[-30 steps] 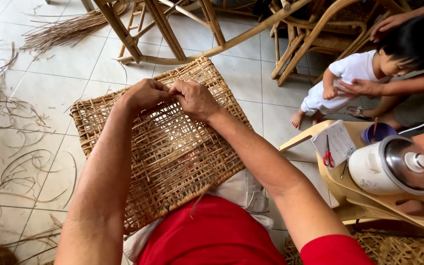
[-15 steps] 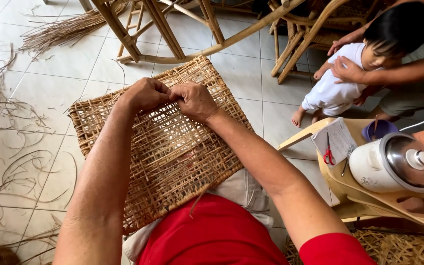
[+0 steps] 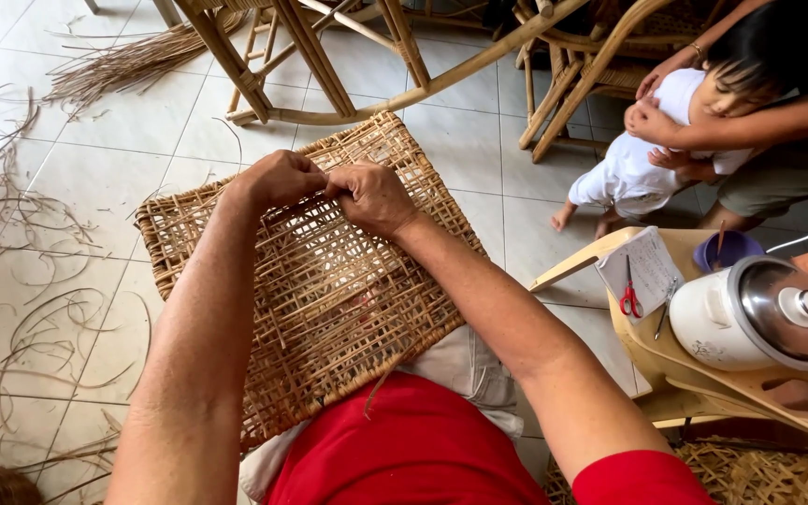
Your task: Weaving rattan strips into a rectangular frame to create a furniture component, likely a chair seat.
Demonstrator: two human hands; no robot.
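A woven rattan panel lies tilted across my lap, its open cane lattice facing up. Both hands rest close together on its upper middle. My left hand is closed in a fist on the weave, fingers pinching a cane strand. My right hand is curled beside it, thumb and fingers pressed on the same spot of the lattice. The strand itself is mostly hidden under the fingers.
Loose cane strips litter the tiled floor at left. Rattan chair frames stand behind the panel. At right, a wooden stool carries a white rice cooker, red scissors and paper. Another person holds a small child at top right.
My hands stay on the same spot of the weave with only small finger shifts. The child and the other person's arms at right have moved slightly.
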